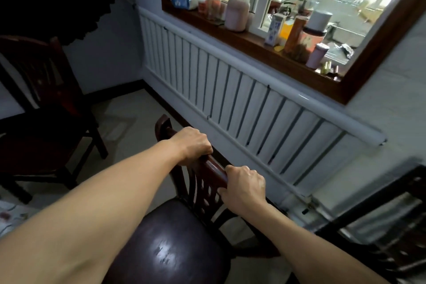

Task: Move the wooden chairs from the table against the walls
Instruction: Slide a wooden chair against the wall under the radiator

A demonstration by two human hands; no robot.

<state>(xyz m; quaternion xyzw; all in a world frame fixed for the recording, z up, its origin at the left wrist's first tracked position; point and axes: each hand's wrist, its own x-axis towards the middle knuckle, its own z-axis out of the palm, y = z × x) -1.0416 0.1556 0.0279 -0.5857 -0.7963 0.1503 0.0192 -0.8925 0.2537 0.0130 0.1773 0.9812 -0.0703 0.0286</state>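
While both hands grip it, glossy dark wooden chair (pixel 175 249), curved top rail

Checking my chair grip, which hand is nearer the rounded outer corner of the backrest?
Left. The left hand grips the top rail just beside the rounded corner; the right hand grips farther along the rail.

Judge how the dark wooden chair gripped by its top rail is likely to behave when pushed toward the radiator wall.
The chair looks like rigid solid wood, so it should move as one stiff piece. Left hand and right hand grip high on the back, so a hard push may tip it. The glossy floor probably lets its legs slide.
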